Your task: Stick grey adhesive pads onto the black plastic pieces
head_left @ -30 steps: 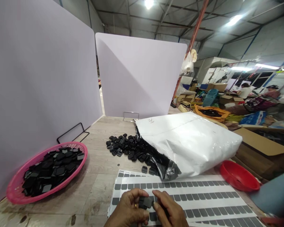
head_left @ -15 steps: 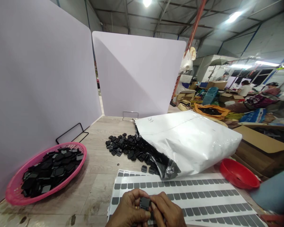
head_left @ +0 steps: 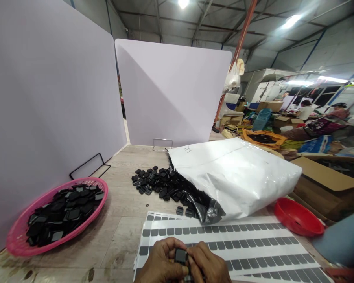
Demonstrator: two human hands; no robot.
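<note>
gripping a black piece (head_left: 181,256) in the left hand (head_left: 162,262), with thumb along the lower edge and index finger curled past the upper one. set directly between the two hands - rightward of the left palm, just leftward of the right hand (head_left: 209,263) - and touching both, with neither clearly nearer. nearly square as seen, so offering no long axis to read with confidence; turned with a broad face toward the camera. meeting the piece at its right edge with bent, gathered right fingers; pinching that edge or only pressing on it, cannot tell, with the contact partly hidden. held over the near part of a sheet (head_left: 238,235) marked with rows of grey shapes (head_left: 237,265). farther off, beyond the hands and apart from them: a pile (head_left: 156,182) of black pieces on the table (head_left: 124,228), heaped at the mouth of a white bag (head_left: 238,173). well to the left of the left hand: a pink basket (head_left: 16,239) with more dark pieces (head_left: 73,213). to the right, just beside the sheet: a red bowl (head_left: 295,214).
</note>
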